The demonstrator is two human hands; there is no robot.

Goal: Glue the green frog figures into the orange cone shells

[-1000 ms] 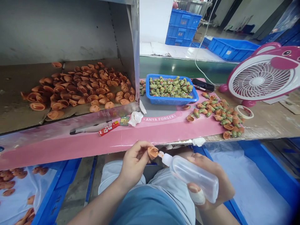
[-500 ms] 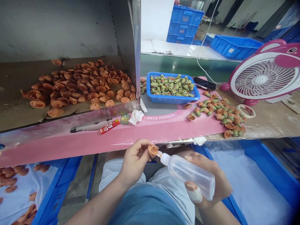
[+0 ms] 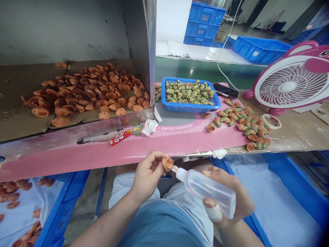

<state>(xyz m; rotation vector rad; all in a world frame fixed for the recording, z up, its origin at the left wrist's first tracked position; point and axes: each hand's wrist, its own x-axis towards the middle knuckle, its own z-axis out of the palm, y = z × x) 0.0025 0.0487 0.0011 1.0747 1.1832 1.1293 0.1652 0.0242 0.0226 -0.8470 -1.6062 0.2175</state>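
Pink mat [image 3: 84, 156] on the table [image 3: 303, 137], and just off its near edge sits the orange shell [image 3: 168, 165], which your left hand [image 3: 147, 175] pinches, thumb and fingers nearly closed. Your right hand [image 3: 242, 198] wraps the clear bottle [image 3: 207, 189], nozzle [image 3: 175, 169] at the shell's rim. Beyond: blue basket [image 3: 189, 107] of green pieces [image 3: 189, 92], orange-and-green pieces [image 3: 254, 127] to its right, then a pink fan [image 3: 287, 86].

A small, hollow orange piece [image 3: 168, 164] is held with its open side turned toward the camera; a translucent squeeze bottle [image 3: 208, 190] with a whitish cap is held aslant, its narrow nozzle pointed at the piece's rim; whether they touch cannot be told.
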